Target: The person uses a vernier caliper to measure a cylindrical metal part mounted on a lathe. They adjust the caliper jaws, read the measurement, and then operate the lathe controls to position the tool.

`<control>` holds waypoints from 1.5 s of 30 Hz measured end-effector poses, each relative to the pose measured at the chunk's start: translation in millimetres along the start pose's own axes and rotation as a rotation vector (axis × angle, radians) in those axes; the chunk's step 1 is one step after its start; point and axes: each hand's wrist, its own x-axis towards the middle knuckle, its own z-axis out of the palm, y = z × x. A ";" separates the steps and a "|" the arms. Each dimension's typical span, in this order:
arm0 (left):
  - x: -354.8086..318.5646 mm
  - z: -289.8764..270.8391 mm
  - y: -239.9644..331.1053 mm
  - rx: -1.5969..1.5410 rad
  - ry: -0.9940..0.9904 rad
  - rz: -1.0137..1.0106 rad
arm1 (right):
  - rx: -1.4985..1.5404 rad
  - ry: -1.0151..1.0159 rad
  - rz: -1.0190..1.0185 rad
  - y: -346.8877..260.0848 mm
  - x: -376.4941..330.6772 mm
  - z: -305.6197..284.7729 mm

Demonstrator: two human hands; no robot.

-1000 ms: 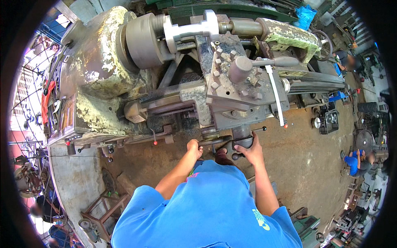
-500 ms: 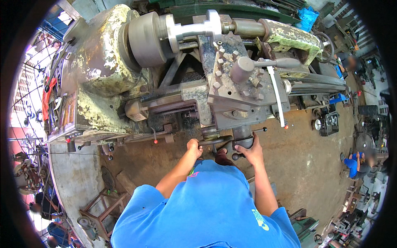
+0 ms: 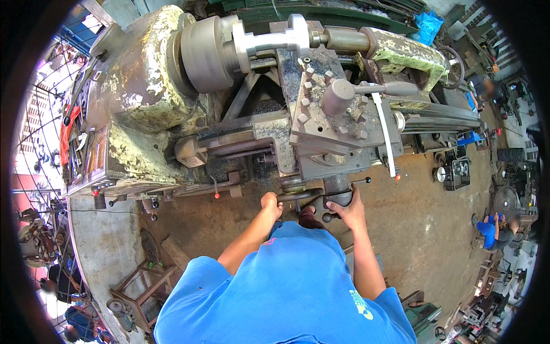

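At the front of a large worn lathe, my left hand (image 3: 271, 205) is closed round the rim of a dark handwheel (image 3: 302, 195). My right hand (image 3: 351, 212) wraps the ball-ended crank handle (image 3: 339, 199) of the cross slide, thumb toward its hub. Beyond them sits the square tool post (image 3: 329, 120), with several clamping bolts and a long lever (image 3: 395, 88) on top. A shiny flanged metal workpiece (image 3: 268, 42) spans from the grey chuck (image 3: 201, 54) to the tailstock centre (image 3: 344, 39). Whether a cutting tool touches it, I cannot tell.
The headstock (image 3: 140, 92), with peeling paint, fills the left, hand tools lying on its end. A white strip (image 3: 384, 135) hangs over the tool post's right side. A black crate (image 3: 458, 174) rests on the floor at right. Other people are in the background on both sides.
The machine appears shifted very slightly to the right in the view. Both hands keep their holds on the handwheel and the crank handle.
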 end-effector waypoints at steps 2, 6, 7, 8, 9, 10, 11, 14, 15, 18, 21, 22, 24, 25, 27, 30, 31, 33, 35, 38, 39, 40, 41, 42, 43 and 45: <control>-0.2 0.5 0.3 -0.002 -0.027 0.010 | -0.009 0.003 0.000 0.6 1.0 0.2; -2.8 -0.2 0.6 0.009 -0.007 0.011 | -0.017 0.004 -0.012 -0.2 0.9 0.3; -3.4 -0.1 0.8 0.005 -0.026 0.016 | -0.037 0.008 0.007 -0.7 0.6 0.1; -4.0 0.1 1.1 0.012 -0.034 0.021 | -0.022 0.011 -0.018 -1.3 0.4 -0.2; -4.3 -0.1 1.0 0.018 -0.038 0.022 | -0.018 0.013 -0.030 -1.9 -0.1 -0.6; -4.7 -0.6 0.3 0.010 -0.027 0.017 | -0.023 0.014 -0.043 -2.2 -0.8 -1.0; -4.6 -0.5 0.2 0.002 -0.018 0.015 | -0.008 0.008 -0.033 -2.8 -0.9 -1.5; -3.3 -1.3 -1.6 -0.001 -0.032 0.018 | -0.002 -0.002 -0.016 -3.3 -0.5 -2.5; -2.6 -2.1 -2.4 0.006 -0.041 0.029 | -0.006 -0.001 -0.026 -2.9 -0.2 -2.4; -0.5 -3.5 -3.1 -0.024 -0.052 0.022 | 0.007 -0.002 -0.040 -0.8 0.7 -1.8; 0.7 -3.6 -2.9 -0.013 -0.085 0.027 | 0.027 -0.007 -0.046 3.2 1.6 -0.6; 0.7 -3.8 -2.8 -0.006 -0.063 0.026 | 0.027 -0.016 -0.046 4.8 1.8 -0.1; 0.3 -3.3 -2.1 -0.014 -0.083 0.038 | 0.011 -0.009 -0.046 6.8 2.3 0.6; 0.0 -3.4 -2.4 -0.003 -0.060 0.042 | -0.003 -0.008 -0.043 7.7 2.2 0.9; -0.8 -3.3 -2.5 -0.003 -0.077 0.039 | -0.018 -0.003 -0.053 7.9 2.5 1.2; -1.9 -3.4 -3.2 -0.017 -0.053 0.028 | -0.030 -0.001 -0.042 6.0 1.7 0.2; -2.1 -3.0 -3.1 -0.021 -0.030 0.044 | -0.037 0.000 -0.034 4.9 1.5 -0.6; -1.9 -2.2 -3.5 -0.009 -0.059 0.035 | 0.004 -0.024 -0.032 2.8 1.1 -2.1; -1.1 -1.5 -3.8 -0.014 -0.056 0.032 | 0.013 -0.037 -0.039 1.2 0.5 -3.3; 0.4 -1.1 -4.2 -0.032 -0.040 0.029 | -0.003 -0.023 -0.062 -0.3 -0.3 -3.7; 1.0 -1.0 -4.4 -0.025 -0.048 0.037 | -0.009 -0.011 -0.069 -0.4 -0.3 -3.3; 1.5 -0.8 -4.8 -0.005 -0.055 0.022 | -0.021 -0.001 -0.075 -0.3 -0.1 -3.0; 1.9 -0.8 -4.7 -0.028 -0.049 0.034 | -0.009 -0.003 -0.066 0.0 -0.1 -2.7; 1.9 -0.9 -5.2 -0.040 -0.040 0.023 | -0.003 -0.010 -0.056 0.5 -0.1 -2.5; 1.8 -0.5 -5.0 -0.048 -0.013 0.041 | 0.006 -0.015 -0.046 0.8 0.4 -2.4; 0.7 0.2 -5.5 -0.031 -0.028 0.038 | 0.006 -0.024 -0.043 1.6 1.1 -2.4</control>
